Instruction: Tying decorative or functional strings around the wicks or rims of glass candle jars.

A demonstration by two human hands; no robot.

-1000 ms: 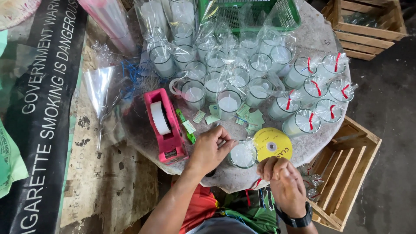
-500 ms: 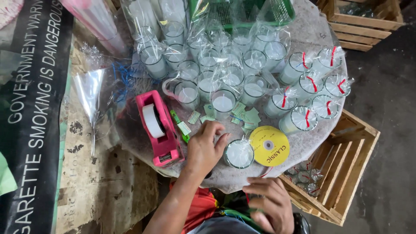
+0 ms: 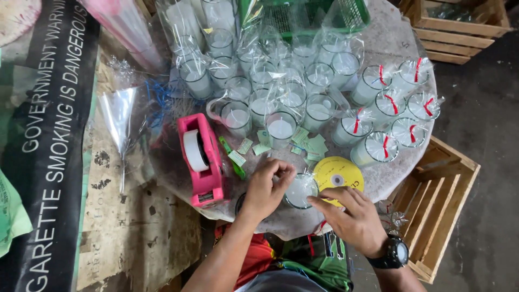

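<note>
You are gripping the wrapped candle glass (image 3: 299, 190) at the table's near edge with your left hand (image 3: 265, 189), while your right hand (image 3: 351, 216), fingers spread, is touching its cellophane beside the yellow ribbon spool (image 3: 339, 174). Keep gathering the film tight. The glass is holding white wax.

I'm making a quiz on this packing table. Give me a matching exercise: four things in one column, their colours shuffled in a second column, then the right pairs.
Things:
1. tape dispenser
2. ribbon spool
3. basket
4. ties on the wrapped candles

Colours:
a. green
b. red
c. pink
d. yellow

Pairs: 1-c, 2-d, 3-a, 4-b
</note>
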